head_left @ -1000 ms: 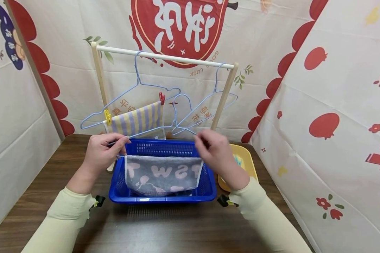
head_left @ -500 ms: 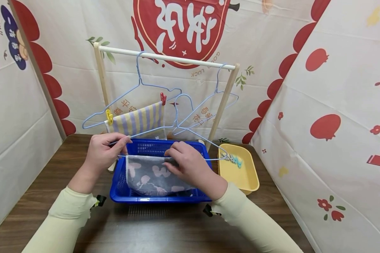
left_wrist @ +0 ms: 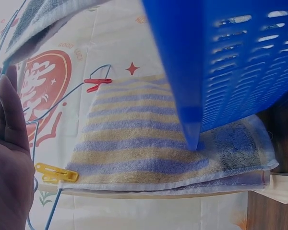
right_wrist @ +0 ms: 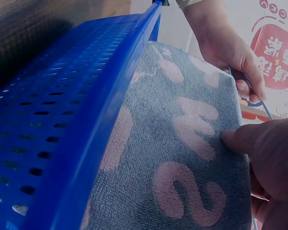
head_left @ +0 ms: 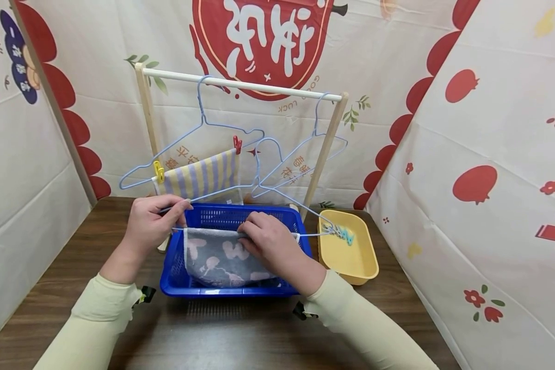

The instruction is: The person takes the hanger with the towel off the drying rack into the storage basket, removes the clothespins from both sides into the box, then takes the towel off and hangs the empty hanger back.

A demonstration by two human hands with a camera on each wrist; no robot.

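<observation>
My left hand [head_left: 154,221] pinches the left end of a blue wire clothes hanger [head_left: 296,198]. Draped over that hanger's lower bar is a grey towel [head_left: 213,257] with pink letters, its lower part hanging in the blue basket [head_left: 236,292]. At the middle of the towel's top edge my right hand [head_left: 270,241] pinches the cloth; the right wrist view shows its thumb on the front face, fingers behind. A yellow-and-purple striped towel [left_wrist: 134,129] hangs behind, clipped to a second hanger [head_left: 180,137] by a yellow clothespin [head_left: 159,172] and a red clothespin [head_left: 237,145].
A wooden rack with a white rod [head_left: 240,83] stands behind the basket, carrying the striped towel's hanger and another blue hanger [head_left: 314,134] at right. On the brown table [head_left: 213,334], right of the basket, sits a yellow tray [head_left: 351,262] with several clothespins [head_left: 344,235].
My right hand has moved left from the hanger's right side to the middle of the grey towel's top edge and grips it there. The left hand keeps its hold.
</observation>
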